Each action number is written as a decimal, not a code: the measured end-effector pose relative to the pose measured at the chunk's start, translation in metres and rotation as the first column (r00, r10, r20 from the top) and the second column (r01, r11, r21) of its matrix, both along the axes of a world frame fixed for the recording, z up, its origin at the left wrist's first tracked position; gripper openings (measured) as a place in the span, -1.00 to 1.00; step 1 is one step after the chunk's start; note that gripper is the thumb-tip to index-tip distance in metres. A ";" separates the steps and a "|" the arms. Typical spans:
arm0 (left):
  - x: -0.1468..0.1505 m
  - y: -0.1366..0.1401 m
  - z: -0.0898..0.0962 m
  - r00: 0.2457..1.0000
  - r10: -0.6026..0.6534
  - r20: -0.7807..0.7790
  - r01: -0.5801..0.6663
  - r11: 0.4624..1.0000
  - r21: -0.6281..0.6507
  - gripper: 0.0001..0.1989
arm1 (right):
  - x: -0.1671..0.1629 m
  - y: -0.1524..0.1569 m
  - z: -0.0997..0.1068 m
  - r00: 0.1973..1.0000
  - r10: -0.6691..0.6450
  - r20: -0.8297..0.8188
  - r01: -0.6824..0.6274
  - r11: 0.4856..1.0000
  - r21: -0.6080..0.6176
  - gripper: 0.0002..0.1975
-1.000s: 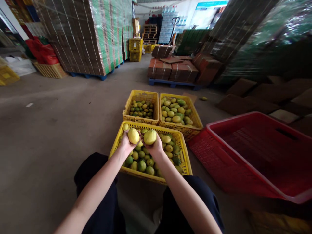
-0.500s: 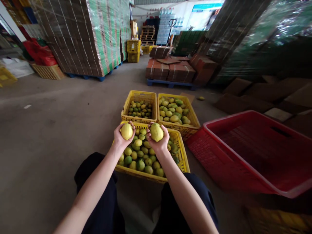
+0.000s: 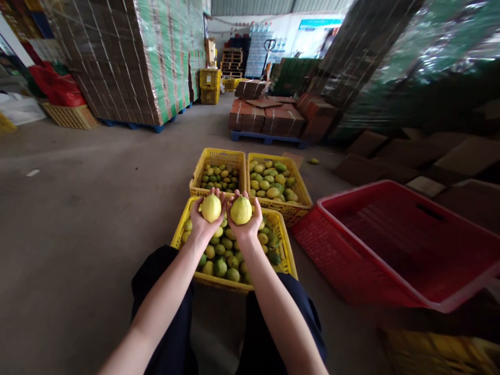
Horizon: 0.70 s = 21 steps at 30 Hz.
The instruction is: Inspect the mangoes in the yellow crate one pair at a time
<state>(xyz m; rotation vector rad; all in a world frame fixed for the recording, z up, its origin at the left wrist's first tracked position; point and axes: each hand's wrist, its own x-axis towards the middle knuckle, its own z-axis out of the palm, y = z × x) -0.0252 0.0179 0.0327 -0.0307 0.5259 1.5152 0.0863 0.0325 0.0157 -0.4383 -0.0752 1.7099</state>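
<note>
My left hand (image 3: 203, 225) cradles a pale yellow lemon (image 3: 211, 208) in its upturned palm, fingers curled round the sides. Beside it, my right hand (image 3: 248, 229) holds a slightly greener lemon (image 3: 241, 210) the same way. Both hands are close together above the near yellow crate (image 3: 289, 255), which contains many green and yellow lemons (image 3: 220, 267). Behind it stand two more yellow crates: the left one (image 3: 198, 191) holds smaller fruit low inside, and the right one (image 3: 302, 204) is filled higher with larger, yellower fruit. My forearms hide part of the near crate.
A large red crate (image 3: 351, 250) stands tilted at the right. Flattened cardboard (image 3: 414, 161) lies behind it. Bundled cartons (image 3: 265, 122) rest on a blue pallet (image 3: 269, 139) ahead. A wrapped carton stack (image 3: 164, 67) rises at left. One loose fruit (image 3: 313, 161) lies on the floor.
My hands have drawn closer together, each still holding its lemon. The lemons have turned a little in the palms. The camera view has shifted slightly.
</note>
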 end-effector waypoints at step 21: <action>0.002 -0.005 -0.013 0.996 -0.052 -0.071 0.041 0.988 -0.150 -0.79 | 0.020 0.004 -0.004 0.995 0.013 0.101 -0.015 1.000 0.018 -0.94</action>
